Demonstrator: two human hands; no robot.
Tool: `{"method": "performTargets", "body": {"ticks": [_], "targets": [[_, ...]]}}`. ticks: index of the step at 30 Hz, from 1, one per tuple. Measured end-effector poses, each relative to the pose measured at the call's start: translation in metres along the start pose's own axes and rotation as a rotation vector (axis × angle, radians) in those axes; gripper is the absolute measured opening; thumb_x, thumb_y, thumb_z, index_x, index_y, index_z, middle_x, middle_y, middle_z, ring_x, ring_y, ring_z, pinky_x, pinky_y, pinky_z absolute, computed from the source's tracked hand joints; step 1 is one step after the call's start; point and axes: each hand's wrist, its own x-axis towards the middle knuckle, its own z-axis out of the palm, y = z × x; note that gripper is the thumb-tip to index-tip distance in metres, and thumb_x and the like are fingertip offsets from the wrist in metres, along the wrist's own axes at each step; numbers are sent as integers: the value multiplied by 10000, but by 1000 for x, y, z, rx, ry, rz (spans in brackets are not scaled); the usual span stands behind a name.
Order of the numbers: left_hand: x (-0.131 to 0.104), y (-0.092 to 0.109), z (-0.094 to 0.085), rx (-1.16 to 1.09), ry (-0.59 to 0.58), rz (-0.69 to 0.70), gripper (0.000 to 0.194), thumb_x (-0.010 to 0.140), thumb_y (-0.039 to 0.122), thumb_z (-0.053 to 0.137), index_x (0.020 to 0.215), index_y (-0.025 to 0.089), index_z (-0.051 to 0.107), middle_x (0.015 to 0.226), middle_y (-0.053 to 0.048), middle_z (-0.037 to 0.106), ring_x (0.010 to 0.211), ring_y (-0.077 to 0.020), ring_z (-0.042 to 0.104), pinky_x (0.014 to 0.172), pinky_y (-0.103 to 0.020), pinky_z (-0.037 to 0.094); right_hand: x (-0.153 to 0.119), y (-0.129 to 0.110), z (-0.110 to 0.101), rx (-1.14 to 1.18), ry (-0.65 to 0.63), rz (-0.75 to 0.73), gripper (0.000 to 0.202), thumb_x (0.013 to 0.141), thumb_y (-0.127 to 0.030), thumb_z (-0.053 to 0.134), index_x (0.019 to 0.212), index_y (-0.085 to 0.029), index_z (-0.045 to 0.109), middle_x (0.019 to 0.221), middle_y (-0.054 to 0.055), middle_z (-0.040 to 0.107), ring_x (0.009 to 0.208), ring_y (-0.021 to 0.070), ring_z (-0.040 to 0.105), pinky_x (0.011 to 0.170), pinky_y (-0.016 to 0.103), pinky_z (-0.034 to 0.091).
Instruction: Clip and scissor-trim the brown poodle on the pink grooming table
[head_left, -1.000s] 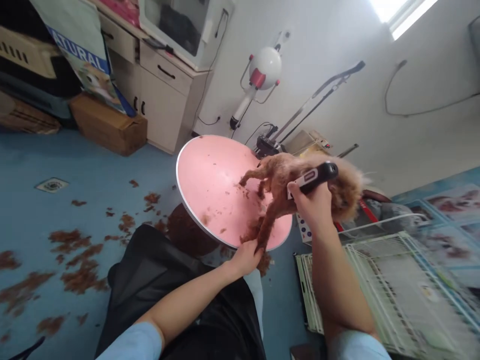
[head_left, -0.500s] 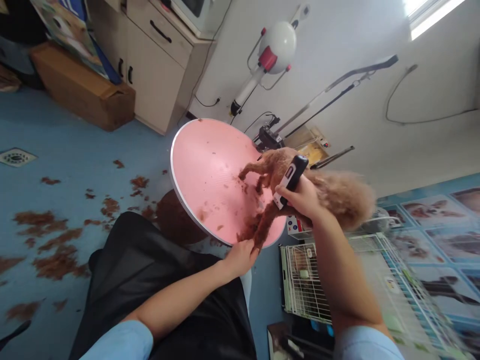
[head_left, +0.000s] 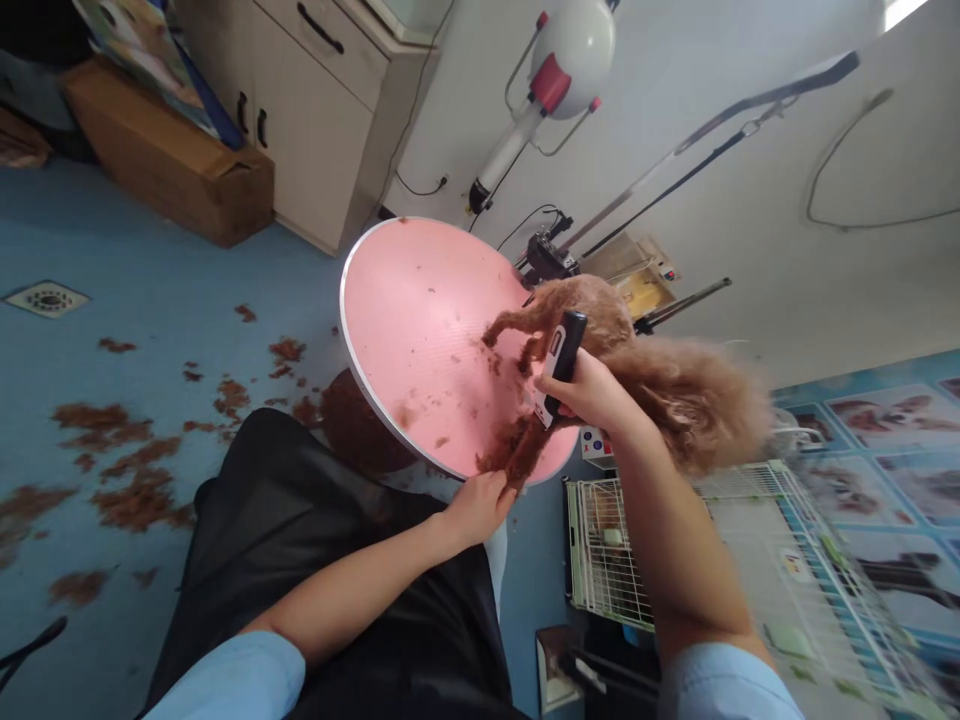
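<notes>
Brown fur clippings [head_left: 124, 478] are littering the blue floor [head_left: 135, 310] (a drain [head_left: 46, 298] too); cream cabinet [head_left: 330, 110] is standing against the white wall [head_left: 675, 60].

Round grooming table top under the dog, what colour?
Pink, with a pale metal rim: the round grooming table top, littered with brown fur clippings. Clearest in the head view.

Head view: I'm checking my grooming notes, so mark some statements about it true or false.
1. The right hand holds a clipper. True.
2. The left hand grips the dog by its head. False: it holds a paw at the table's near edge.
3. The round table is pink. True.
4. The floor is free of hair. False: brown clumps lie scattered on it.
5. The wire cage sits on the table. False: it stands beside it.
</notes>
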Motion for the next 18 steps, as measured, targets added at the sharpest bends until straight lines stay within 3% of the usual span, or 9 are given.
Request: {"method": "performTargets", "body": {"ticks": [4, 9, 15, 16, 18], "targets": [[0, 2, -4, 94, -23, -38, 189, 920, 210, 441, 897, 117, 605, 898, -130, 679, 870, -238, 658, 803, -347, 495, 3, 5, 7, -67, -159, -60, 340, 695, -374, 663, 958, -168, 596, 742, -1, 593, 607, 148, 555, 542, 289, 467], [-1, 1, -5, 91, -16, -15, 180, 925, 211, 434, 862, 136, 585, 855, -98, 667, 826, -206, 644, 756, -307, 479, 10, 1, -1, -144, 161, -148, 363, 708, -348, 620, 1022, -168, 582, 872, 43, 630, 793, 201, 579, 699, 332, 454], [-3, 2, -8, 18, -3, -37, 149, 890, 202, 467, 812, 138, 576, 837, -91, 662, 787, -192, 627, 719, -291, 455, -8, 6, 29, -177, -215, -135, 261, 677, -319, 648, 881, -172, 574, 723, 11, 600, 647, 167, 556, 591, 284, 407], [-3, 3, -10, -7, -3, -49, 139, 884, 204, 475, 828, 137, 583, 851, -89, 667, 794, -191, 626, 722, -291, 451, -13, 7, 31, -163, -232, -157, 269, 682, -329, 653, 884, -175, 568, 728, 10, 602, 648, 166, 556, 588, 281, 404], [-5, 4, -12, -43, 2, -84, 138, 878, 219, 486, 838, 138, 590, 842, -77, 667, 780, -183, 617, 711, -286, 440, -21, 8, 30, -115, -143, -190, 295, 696, -344, 653, 920, -177, 560, 773, 16, 615, 685, 171, 566, 612, 282, 416]]}}
